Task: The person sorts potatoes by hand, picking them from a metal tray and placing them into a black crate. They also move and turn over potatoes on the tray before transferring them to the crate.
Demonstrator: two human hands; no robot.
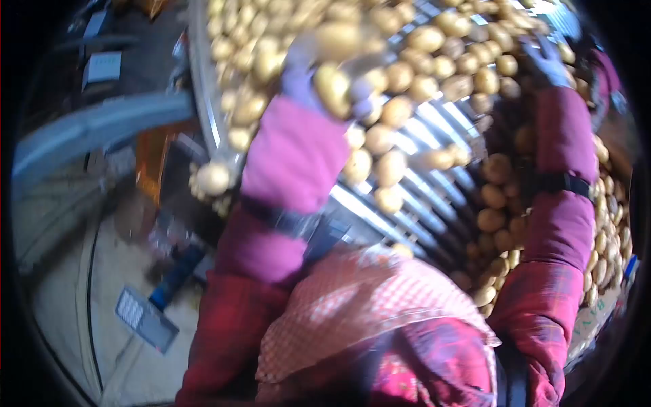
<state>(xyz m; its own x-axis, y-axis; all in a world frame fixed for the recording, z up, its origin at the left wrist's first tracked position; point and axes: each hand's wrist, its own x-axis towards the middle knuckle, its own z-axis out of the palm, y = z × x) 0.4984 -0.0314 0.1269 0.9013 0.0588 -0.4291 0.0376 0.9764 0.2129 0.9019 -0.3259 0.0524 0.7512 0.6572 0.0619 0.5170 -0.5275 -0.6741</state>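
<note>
My left hand [302, 80], in a purple glove, is closed around a potato [332, 91] above the metal rollers [434, 122]. Motion smears its fingers, and a larger blurred potato [338, 42] shows just beyond them. At the upper right, my right hand [548, 62], also gloved, reaches over the far side of the rollers with its fingers stretched out. Loose potatoes [487, 79] lie close to its left. Nothing shows gripped in that hand.
A metal side rail [205, 88] borders the rollers on the left. More potatoes [607, 237] are heaped at the right, beside a printed sack [588, 322]. A curved grey pipe [102, 122] and a grey panel [146, 319] stand at the left over the floor.
</note>
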